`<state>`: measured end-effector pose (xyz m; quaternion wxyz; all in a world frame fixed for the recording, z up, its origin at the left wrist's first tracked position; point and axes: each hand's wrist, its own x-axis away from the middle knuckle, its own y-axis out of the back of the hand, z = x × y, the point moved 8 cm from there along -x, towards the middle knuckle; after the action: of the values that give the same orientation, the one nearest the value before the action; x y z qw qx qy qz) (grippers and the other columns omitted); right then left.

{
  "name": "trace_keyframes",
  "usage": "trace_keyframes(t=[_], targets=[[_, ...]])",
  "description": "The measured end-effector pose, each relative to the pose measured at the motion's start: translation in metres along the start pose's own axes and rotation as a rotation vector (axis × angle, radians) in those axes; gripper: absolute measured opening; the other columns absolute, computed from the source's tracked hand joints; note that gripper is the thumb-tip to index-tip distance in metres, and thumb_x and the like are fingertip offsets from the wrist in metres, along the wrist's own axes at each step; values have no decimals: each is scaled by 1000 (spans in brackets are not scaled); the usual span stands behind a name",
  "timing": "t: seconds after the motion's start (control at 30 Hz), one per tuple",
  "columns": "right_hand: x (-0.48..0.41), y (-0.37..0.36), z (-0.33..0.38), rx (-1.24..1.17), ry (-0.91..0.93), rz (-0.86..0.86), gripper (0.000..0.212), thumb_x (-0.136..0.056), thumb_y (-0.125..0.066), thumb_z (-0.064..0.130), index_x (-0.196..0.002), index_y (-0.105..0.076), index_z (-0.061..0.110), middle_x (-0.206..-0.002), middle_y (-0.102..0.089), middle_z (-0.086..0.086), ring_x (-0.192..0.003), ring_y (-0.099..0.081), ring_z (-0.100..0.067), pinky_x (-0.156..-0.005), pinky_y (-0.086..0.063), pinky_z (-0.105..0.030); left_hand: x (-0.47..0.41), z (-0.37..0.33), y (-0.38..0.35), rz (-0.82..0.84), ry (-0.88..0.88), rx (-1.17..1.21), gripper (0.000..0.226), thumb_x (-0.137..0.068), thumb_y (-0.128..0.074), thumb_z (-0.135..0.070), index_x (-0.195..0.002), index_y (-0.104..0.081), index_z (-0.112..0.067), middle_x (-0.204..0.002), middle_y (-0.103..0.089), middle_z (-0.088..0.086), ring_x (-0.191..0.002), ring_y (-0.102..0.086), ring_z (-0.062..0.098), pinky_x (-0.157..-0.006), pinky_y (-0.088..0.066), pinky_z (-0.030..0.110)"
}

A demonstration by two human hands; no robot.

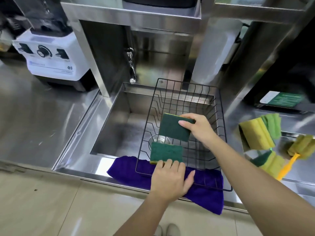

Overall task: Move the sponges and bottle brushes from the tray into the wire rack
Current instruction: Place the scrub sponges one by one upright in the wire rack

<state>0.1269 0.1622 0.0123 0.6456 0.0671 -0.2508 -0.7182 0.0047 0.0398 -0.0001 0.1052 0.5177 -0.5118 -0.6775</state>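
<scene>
Head view, looking down at a steel sink: you hold two sponges over a black wire rack (219, 116) that sits across the right part of the basin, its near edge resting on a purple microfibre cloth (204, 189) draped over the sink's front lip. Your left hand (172, 181) is closed on a flat rectangular sponge with a dark green scouring face and a yellow foam underside (166, 151), gripping its near short edge, low by the rack's front rim. Your right hand (198, 127) pinches a second dark green scouring sponge (174, 126) at its right edge, thumb on top, holding it tilted above the rack's middle. Both should feel very light and soft; the foam will squash under pressure, so an edge pinch is enough, and the rough green face gives good grip. If damp they may drip or feel heavier, which cannot be told here. To your right, a shiny steel tray (293, 174) still carries more yellow-and-green sponges (259, 135) and a bottle brush with a yellow foam head on an orange plastic handle (289, 163); take that by the stiff handle. Smooth, reflective stainless counter surrounds the sink, with a white blender base (51, 55) at back left, a chrome tap (131, 65) behind the basin, and beige floor tiles below.
</scene>
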Motion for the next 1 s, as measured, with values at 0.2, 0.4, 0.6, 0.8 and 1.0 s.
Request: trace_keyframes(t=[0.2,0.4,0.6,0.8,1.0], targets=[[-11,-29,-18,26,-32,68,12,-85,-64,16,-85,-52,17,-86,-53,1,-82,-49,-16,-72,-43,-31,0,-1,-1,7,2,3,42,-92,-46,-45,-64,-56,-15,-58,-52,0,-56,-49,21,-58,-40,30],[-24,-42,-27,167,-66,165,13,-88,-61,23,-97,-61,13,-97,-61,-3,-89,-58,-17,-76,-49,-30,0,-2,0,6,-9,-13,42,-92,-45,-44,-64,-56,-15,-59,-52,0,-57,-48,20,-58,-40,30],[-20,-43,-33,819,-94,198,51,-96,-35,45,-144,-32,30,-143,-38,-15,-132,-37,-34,-107,-33,-45,-1,-2,1,10,-16,-6,39,-91,-47,-42,-63,-55,-15,-58,-50,0,-56,-47,20,-55,-37,29],[5,-26,3,797,82,-73,56,-95,-43,39,-144,-29,17,-146,-35,-11,-132,-35,-29,-107,-29,-42,-5,0,2,38,-19,-3,37,-89,-48,-40,-62,-54,-15,-57,-49,0,-54,-46,20,-52,-35,30],[37,58,-2,693,81,-409,46,-93,-48,28,-135,-43,11,-138,-44,-11,-126,-42,-28,-101,-31,-42,-3,-1,-1,71,-41,-1,43,-95,-41,-40,-64,-55,-14,-57,-49,1,-54,-48,23,-52,-38,32]])
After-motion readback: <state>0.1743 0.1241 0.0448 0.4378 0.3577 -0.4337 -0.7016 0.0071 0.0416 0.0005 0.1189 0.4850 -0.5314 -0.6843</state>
